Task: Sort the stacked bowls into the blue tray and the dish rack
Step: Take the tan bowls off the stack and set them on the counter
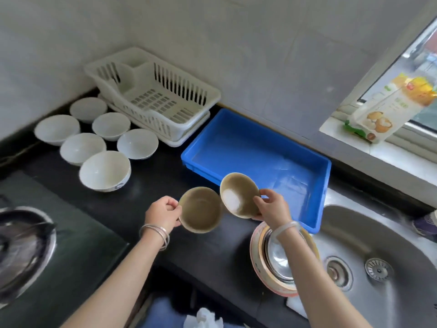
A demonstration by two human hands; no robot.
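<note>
- The blue tray [248, 147] lies on the dark counter at centre, its long axis running far-left to near-right, open side up.
- The white dish rack [153, 100] sits just beyond the tray's far-left end.
- Six white bowls [105, 170] stand upright left of the rack.
- The stacked bowls [257, 256] rest near right, beside the sink, under the right forearm.
- The left tan bowl [201, 209] is held over the counter, mouth up.
- The right tan bowl [238, 195] is tilted, mouth facing left, at the tray's near-left edge.
- The left hand [163, 213] pinches its bowl's left rim.
- The right hand [272, 207] grips its bowl's right rim.
</note>
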